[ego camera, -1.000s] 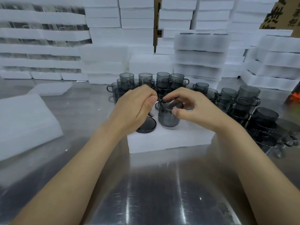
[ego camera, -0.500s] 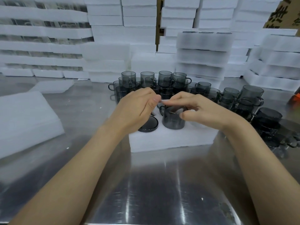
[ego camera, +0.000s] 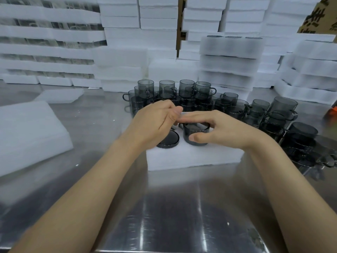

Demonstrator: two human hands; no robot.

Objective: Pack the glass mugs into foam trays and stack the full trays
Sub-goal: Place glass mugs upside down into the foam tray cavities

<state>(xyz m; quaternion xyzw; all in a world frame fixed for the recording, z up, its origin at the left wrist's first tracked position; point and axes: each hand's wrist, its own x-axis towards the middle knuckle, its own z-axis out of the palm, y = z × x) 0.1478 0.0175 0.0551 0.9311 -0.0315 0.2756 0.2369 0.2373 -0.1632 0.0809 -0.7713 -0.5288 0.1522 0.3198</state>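
A white foam tray (ego camera: 195, 158) lies on the steel table in front of me. One smoky glass mug (ego camera: 168, 141) sits sunk in its front left hole, only the rim showing. My right hand (ego camera: 224, 130) holds a second glass mug (ego camera: 197, 133) that stands partly down in the neighbouring hole; the thumb is on its front wall and the fingers lie across its rim. My left hand (ego camera: 155, 121) hovers just left of it with curled fingers, thumb tip meeting my right fingertips. What the left fingers hold is hidden.
Several loose grey mugs (ego camera: 184, 92) stand stacked behind the tray and run off to the right (ego camera: 284, 114). Foam tray stacks (ego camera: 228, 59) wall the back and the right. Foam sheets (ego camera: 27, 132) lie at the left. The table's front edge is near me.
The mug under my right hand has sunk lower into the tray's hole. Both hands have dropped with it, and my right fingers have flattened over the rim.
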